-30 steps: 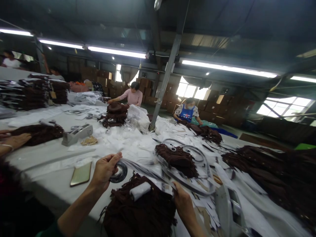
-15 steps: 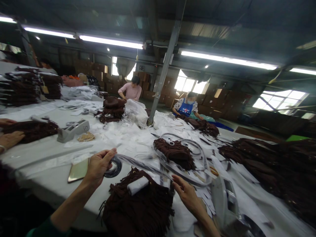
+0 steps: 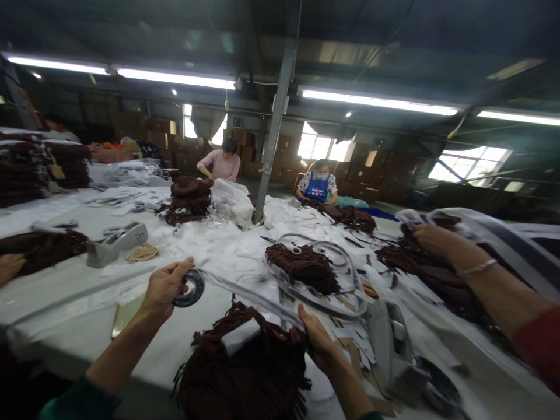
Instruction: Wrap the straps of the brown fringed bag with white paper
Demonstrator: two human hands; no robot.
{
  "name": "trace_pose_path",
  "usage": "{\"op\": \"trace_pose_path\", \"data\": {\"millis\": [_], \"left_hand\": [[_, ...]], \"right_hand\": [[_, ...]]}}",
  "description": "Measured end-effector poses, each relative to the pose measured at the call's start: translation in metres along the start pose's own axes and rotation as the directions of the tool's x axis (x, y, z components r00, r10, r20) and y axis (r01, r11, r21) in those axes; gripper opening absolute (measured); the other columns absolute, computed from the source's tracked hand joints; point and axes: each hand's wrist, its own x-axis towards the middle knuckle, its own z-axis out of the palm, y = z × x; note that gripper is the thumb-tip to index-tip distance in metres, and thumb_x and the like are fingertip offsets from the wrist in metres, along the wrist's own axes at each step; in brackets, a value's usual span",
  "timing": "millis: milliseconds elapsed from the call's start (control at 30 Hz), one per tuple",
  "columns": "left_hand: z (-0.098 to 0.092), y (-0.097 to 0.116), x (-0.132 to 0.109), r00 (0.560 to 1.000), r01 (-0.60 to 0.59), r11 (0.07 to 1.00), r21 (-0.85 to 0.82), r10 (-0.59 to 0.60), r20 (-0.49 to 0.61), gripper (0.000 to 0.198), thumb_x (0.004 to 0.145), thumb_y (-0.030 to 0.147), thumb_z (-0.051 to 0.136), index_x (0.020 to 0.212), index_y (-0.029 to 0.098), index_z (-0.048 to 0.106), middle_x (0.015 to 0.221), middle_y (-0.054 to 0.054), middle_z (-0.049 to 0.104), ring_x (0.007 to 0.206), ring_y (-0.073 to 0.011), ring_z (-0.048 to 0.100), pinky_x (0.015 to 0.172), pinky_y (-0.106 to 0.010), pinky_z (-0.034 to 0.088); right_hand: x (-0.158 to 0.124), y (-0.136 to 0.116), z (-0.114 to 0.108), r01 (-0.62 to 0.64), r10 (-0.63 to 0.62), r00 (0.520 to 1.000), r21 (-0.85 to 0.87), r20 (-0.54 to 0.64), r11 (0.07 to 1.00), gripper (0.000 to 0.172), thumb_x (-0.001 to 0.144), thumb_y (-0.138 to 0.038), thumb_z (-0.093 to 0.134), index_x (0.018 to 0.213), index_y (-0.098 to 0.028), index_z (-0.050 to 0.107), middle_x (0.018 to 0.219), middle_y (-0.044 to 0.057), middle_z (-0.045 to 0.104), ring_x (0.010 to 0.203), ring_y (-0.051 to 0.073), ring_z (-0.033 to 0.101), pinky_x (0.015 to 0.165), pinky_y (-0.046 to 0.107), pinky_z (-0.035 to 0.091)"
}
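Observation:
My left hand (image 3: 164, 286) is closed on a dark roll of tape (image 3: 189, 289), held just above the white table (image 3: 65, 286). A clear strip of tape (image 3: 249, 297) stretches from the roll to my right hand (image 3: 315, 341). That hand pinches the strip's end and presses down on a dark brown fringed bag (image 3: 247, 367) lying at the table's near edge. A white roll of paper (image 3: 236, 335) sits on top of the bag.
A grey tape dispenser (image 3: 396, 350) stands right of my right hand, another dispenser (image 3: 116, 241) at the left. A co-worker's arm (image 3: 481, 280) reaches in from the right. More brown fringed bags (image 3: 304, 267), white papers, a gold phone (image 3: 125, 315) and two seated people lie beyond.
My right hand has come down onto the brown bag with the tape end. A co-worker's arm has come into view at the right. The camera has shifted slightly.

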Motion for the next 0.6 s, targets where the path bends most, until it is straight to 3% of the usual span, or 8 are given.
{"op": "trace_pose_path", "data": {"millis": [67,133,200,267,367,467,533,600], "left_hand": [[0.0,-0.003,0.0,1.0,0.007,1.0,0.017,-0.006,-0.015,0.044,0.054,0.045,0.081,0.078,0.011,0.066,0.047,0.008,0.049,0.033,-0.0025,0.033,0.031,-0.015,0.029],[0.001,-0.006,-0.006,1.0,0.002,0.999,0.054,-0.001,-0.015,0.043,0.057,0.047,0.08,0.077,0.012,0.065,0.047,0.008,0.049,0.034,-0.0028,0.033,0.032,-0.015,0.029],[0.004,-0.008,-0.015,1.0,-0.014,0.995,0.096,0.011,0.029,0.041,0.06,0.048,0.078,0.073,0.012,0.063,0.046,0.008,0.047,0.034,-0.0026,0.031,0.033,-0.015,0.026],[0.01,-0.007,-0.025,0.994,-0.043,0.988,0.146,0.028,0.102,0.039,0.063,0.049,0.075,0.07,0.013,0.061,0.046,0.008,0.045,0.036,-0.0026,0.03,0.035,-0.015,0.024],[0.023,-0.002,-0.042,0.973,-0.113,0.961,0.251,0.056,0.223,0.038,0.069,0.049,0.072,0.071,0.012,0.063,0.047,0.007,0.044,0.039,-0.0033,0.031,0.037,-0.015,0.023],[0.038,0.006,-0.06,0.937,-0.176,0.928,0.329,0.055,0.345,0.037,0.072,0.048,0.069,0.072,0.012,0.065,0.049,0.004,0.05,0.043,-0.0051,0.037,0.041,-0.016,0.028],[0.044,0.01,-0.07,0.909,-0.204,0.912,0.356,0.041,0.415,0.036,0.073,0.048,0.068,0.072,0.012,0.066,0.054,0.001,0.057,0.047,-0.0076,0.044,0.045,-0.018,0.035],[0.045,0.012,-0.075,0.89,-0.235,0.893,0.383,0.039,0.455,0.036,0.073,0.048,0.068,0.072,0.012,0.067,0.059,-0.001,0.061,0.052,-0.0103,0.05,0.05,-0.019,0.039]], "right_hand": [[0.006,0.002,-0.002,0.016,-0.019,0.995,-0.033,-0.095,0.999,0.061,0.075,-0.077,0.046,0.054,-0.019,0.048,0.042,-0.004,0.045,0.042,0.011,0.043,0.045,0.024,0.034],[0.012,0.003,-0.006,0.042,-0.084,0.973,-0.197,-0.213,0.98,0.062,0.074,-0.079,0.043,0.058,-0.019,0.053,0.045,-0.002,0.049,0.045,0.014,0.048,0.047,0.026,0.037],[0.014,-0.003,-0.01,0.086,-0.239,0.925,-0.449,-0.296,0.889,0.064,0.076,-0.078,0.038,0.066,-0.018,0.061,0.054,0.003,0.059,0.055,0.02,0.057,0.054,0.03,0.043],[0.011,-0.016,-0.007,0.195,-0.468,0.84,-0.652,-0.275,0.733,0.061,0.084,-0.07,0.035,0.079,-0.018,0.066,0.073,0.009,0.067,0.074,0.025,0.063,0.068,0.035,0.047],[-0.001,-0.044,0.015,0.455,-0.718,0.696,-0.764,-0.015,0.457,0.045,0.094,-0.052,0.036,0.097,-0.018,0.066,0.101,0.013,0.067,0.097,0.026,0.061,0.086,0.04,0.047],[-0.012,-0.069,0.047,0.659,-0.75,0.586,-0.719,0.307,0.221,0.039,0.095,-0.046,0.042,0.115,-0.018,0.059,0.116,0.014,0.062,0.109,0.026,0.057,0.092,0.041,0.047],[-0.015,-0.079,0.066,0.729,-0.695,0.557,-0.669,0.454,0.147,0.046,0.092,-0.048,0.048,0.124,-0.016,0.052,0.116,0.015,0.061,0.107,0.026,0.057,0.09,0.038,0.048],[-0.017,-0.084,0.076,0.749,-0.619,0.574,-0.649,0.536,0.133,0.045,0.091,-0.047,0.052,0.122,-0.014,0.052,0.106,0.013,0.065,0.097,0.024,0.061,0.082,0.033,0.05]]}}
